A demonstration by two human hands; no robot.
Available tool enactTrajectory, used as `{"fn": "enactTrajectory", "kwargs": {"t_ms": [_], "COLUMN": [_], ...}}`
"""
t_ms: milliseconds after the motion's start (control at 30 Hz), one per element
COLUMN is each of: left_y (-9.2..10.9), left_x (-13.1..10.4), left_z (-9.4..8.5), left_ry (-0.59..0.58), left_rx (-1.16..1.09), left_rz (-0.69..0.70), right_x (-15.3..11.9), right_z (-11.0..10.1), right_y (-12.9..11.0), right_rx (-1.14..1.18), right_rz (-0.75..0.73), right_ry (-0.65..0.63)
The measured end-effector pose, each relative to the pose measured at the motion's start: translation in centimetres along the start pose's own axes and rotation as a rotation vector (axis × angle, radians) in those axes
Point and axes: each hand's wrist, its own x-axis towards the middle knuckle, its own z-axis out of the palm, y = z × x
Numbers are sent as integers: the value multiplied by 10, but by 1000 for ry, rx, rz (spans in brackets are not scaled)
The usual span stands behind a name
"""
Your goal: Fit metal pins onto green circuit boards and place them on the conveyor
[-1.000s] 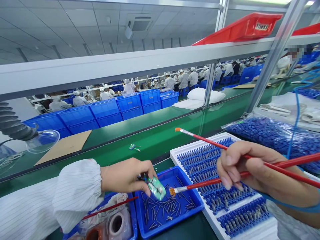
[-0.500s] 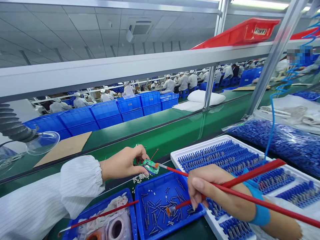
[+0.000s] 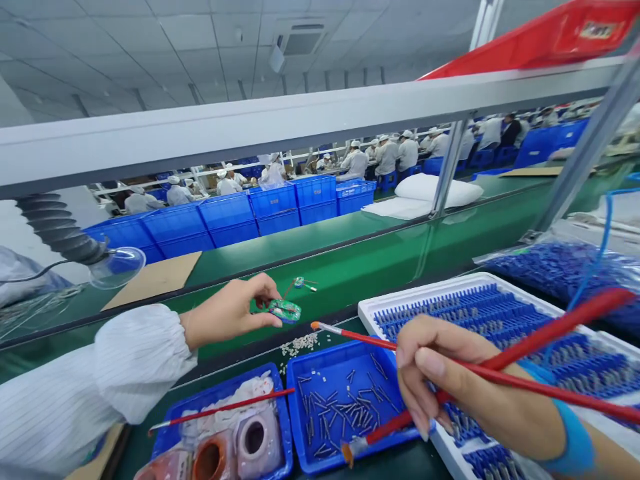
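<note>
Green conveyor belt ahead: your left hand has carried the pinched green circuit board out over it, right hand still clamps two red brushes, clear of the blue tray.

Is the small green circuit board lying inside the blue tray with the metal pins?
No, the left hand holds the green circuit board up over the green belt, apart from the blue tray.

Red brush handles cut off at right edge; circuit board partly hidden by left hand fingers.
</note>
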Motion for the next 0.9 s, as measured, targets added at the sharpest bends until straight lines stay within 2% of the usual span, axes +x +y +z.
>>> {"fn": "enactTrajectory", "kwargs": {"t_ms": [100, 233, 367, 500, 600, 700, 900], "left_y": [-18, -34, -39, -40, -37, -33, -28], "left_x": [-37, -105, -172, -222, -245, -255, -250], "left_z": [-23, -40, -40, -33, -28, -26, -24], "left_ry": [127, 284, 362, 373, 343, 331, 344], "left_rx": [40, 81, 96, 114, 124, 106, 74], "left_rz": [-122, -314, -482, -584, -646, -678, -635], "right_x": [20, 55, 81, 91, 92, 91, 88], "right_z": [22, 59, 99, 131, 147, 155, 159], "right_y": [3, 17, 34, 46, 52, 55, 54], "right_rx": [135, 147, 65, -117, -260, -312, -411], "right_rz": [84, 144, 283, 507, 627, 699, 613], "right_ry": [-32, -270, -459, -607, -666, -688, -567]}}
